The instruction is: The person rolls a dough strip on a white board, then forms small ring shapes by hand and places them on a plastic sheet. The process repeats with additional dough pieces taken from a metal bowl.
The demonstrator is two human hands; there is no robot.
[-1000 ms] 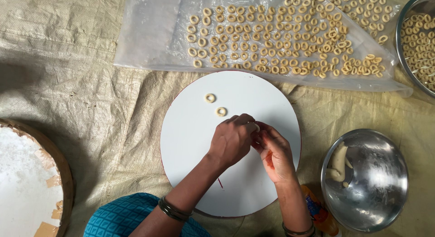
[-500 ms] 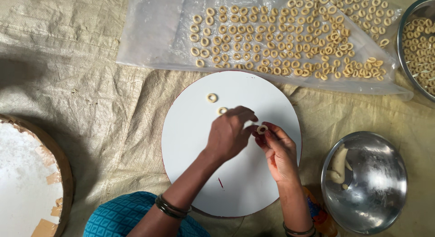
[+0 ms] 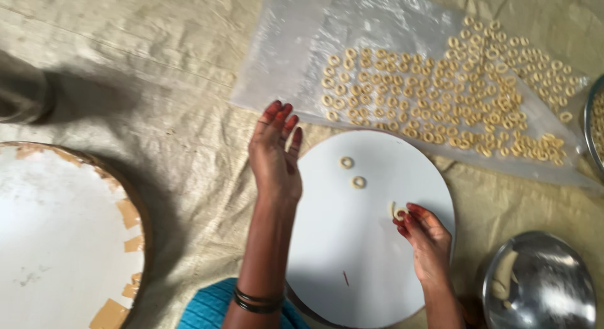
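1. dough ring (image 3: 397, 210) sits pinched in the right hand (image 3: 426, 239) fingertips, low over the right part of the round white board (image 3: 352, 253), inside its rim
2. the right grip is closed on the ring; the left hand (image 3: 275, 154) is spread flat and holds nothing, over the board's left edge
3. two finished rings (image 3: 352, 172) lie near the board's top, apart from both hands; the board's middle and lower part are bare
4. plastic sheet (image 3: 377, 33) of many rings borders the board's top edge; steel bowl (image 3: 541, 285) stands just off its lower right; a second round board (image 3: 56, 234) lies well apart at left
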